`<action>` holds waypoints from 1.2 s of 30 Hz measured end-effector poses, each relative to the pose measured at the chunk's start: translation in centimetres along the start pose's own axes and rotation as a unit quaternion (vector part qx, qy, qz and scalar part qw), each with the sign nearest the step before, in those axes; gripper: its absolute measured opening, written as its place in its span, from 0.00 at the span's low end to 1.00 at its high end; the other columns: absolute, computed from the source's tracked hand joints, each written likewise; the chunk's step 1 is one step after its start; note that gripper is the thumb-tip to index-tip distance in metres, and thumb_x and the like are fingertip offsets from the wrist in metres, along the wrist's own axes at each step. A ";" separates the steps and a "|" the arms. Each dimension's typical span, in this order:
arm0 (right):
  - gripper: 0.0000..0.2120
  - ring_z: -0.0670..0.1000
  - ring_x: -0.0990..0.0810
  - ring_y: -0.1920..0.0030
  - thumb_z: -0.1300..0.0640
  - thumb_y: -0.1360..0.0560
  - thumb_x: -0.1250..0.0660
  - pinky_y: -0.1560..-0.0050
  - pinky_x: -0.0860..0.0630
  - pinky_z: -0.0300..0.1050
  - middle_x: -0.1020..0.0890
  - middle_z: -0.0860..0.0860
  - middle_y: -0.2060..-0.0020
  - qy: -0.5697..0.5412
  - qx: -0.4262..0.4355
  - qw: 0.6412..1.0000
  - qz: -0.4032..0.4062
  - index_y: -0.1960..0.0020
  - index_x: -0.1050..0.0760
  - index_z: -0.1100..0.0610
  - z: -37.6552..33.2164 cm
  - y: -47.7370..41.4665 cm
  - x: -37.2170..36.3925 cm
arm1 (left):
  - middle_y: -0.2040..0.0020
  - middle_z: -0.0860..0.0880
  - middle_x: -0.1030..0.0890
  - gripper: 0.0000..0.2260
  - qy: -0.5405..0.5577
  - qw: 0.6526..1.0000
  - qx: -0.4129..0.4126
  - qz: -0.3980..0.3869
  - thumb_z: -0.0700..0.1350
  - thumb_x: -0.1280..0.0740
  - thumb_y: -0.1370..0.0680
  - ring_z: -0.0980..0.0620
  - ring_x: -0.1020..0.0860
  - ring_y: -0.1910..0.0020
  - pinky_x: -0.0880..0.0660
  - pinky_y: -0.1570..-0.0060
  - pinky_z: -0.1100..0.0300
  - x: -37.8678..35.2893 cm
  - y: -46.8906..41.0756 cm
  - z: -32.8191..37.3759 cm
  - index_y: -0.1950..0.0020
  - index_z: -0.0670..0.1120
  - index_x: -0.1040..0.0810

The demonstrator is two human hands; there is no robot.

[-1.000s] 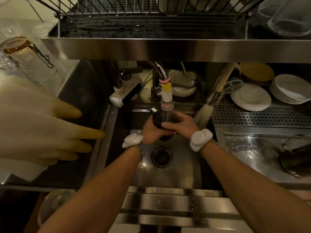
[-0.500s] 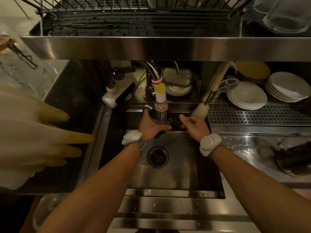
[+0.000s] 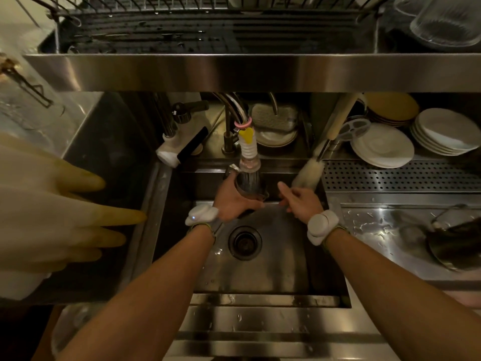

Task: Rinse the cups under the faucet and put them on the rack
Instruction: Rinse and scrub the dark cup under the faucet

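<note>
Two bare forearms reach up from the bottom edge of the frame into a steel sink (image 3: 273, 272), each wrist wrapped in a white band. The round drain (image 3: 244, 242) lies between them, just below centre. Above the drain, the left hand (image 3: 233, 203) curls its fingers and thumb round a dark cup (image 3: 248, 185), holding it mouth up, close under the ribbed white and yellow nozzle of the faucet (image 3: 248, 148). Just to the right, apart from the cup, the right hand (image 3: 299, 201) holds nothing; its fingers are loose, the forefinger stretched out toward the cup. A pale bottle brush (image 3: 308, 173) hangs bristles down just above that hand. Large yellowish rubber gloves (image 3: 52, 217) fill the left edge. On the right, the wet worktop (image 3: 377, 222) gives way to stacks of white plates (image 3: 382, 147) behind a perforated strip. Across the top runs the wire rack (image 3: 208, 29), with clear ribbed glasses (image 3: 442, 24) in the upper right corner.
</note>
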State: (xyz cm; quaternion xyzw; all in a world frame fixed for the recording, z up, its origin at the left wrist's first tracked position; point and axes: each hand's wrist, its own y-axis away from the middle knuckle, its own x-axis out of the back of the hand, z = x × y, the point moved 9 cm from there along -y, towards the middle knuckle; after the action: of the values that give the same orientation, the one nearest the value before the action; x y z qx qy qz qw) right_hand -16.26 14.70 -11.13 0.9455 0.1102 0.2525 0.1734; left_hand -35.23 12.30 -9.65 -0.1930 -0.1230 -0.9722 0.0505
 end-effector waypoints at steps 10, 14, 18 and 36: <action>0.20 0.46 0.23 0.64 0.41 0.22 0.42 0.64 0.31 0.37 0.19 0.51 0.63 -0.016 -0.006 1.000 0.024 0.54 0.22 0.56 0.9 0.2 -0.2 | 0.49 0.55 0.24 0.37 -0.012 1.000 -0.012 -0.008 0.40 0.18 0.42 0.61 0.24 0.53 0.31 0.55 0.77 -0.5 -0.6 0.6 0.36 0.44 0.29; 0.22 0.49 0.23 0.64 0.40 0.22 0.42 0.64 0.30 0.38 0.19 0.53 0.62 -0.017 -0.010 0.999 0.026 0.53 0.21 0.57 0.4 0.1 -0.1 | 0.47 0.54 0.22 0.38 -0.025 1.000 0.005 -0.003 0.41 0.17 0.43 0.57 0.23 0.48 0.28 0.47 0.68 -0.1 0.1 -1.4 0.37 0.45 0.29; 0.21 0.46 0.24 0.66 0.41 0.22 0.43 0.66 0.32 0.36 0.20 0.50 0.65 -0.016 -0.016 0.999 0.029 0.53 0.21 0.57 0.7 0.3 0.1 | 0.46 0.52 0.22 0.37 -0.008 1.000 0.009 0.022 0.41 0.18 0.43 0.54 0.23 0.46 0.27 0.45 0.60 0.9 -0.9 -1.2 0.38 0.45 0.29; 0.21 0.48 0.24 0.67 0.41 0.21 0.44 0.66 0.33 0.38 0.20 0.51 0.66 -0.042 -0.019 0.998 0.036 0.54 0.22 0.57 0.1 0.3 0.9 | 0.45 0.52 0.22 0.38 -0.044 0.999 -0.004 -0.019 0.41 0.18 0.43 0.56 0.24 0.46 0.30 0.50 0.72 -1.0 -0.2 0.9 0.36 0.44 0.28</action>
State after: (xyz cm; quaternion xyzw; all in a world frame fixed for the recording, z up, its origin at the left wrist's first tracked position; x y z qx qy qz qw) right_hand -15.44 14.63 -10.70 0.9552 0.0636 0.2207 0.1867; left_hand -34.03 12.73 -9.28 -0.2337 -0.1244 -0.9640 0.0258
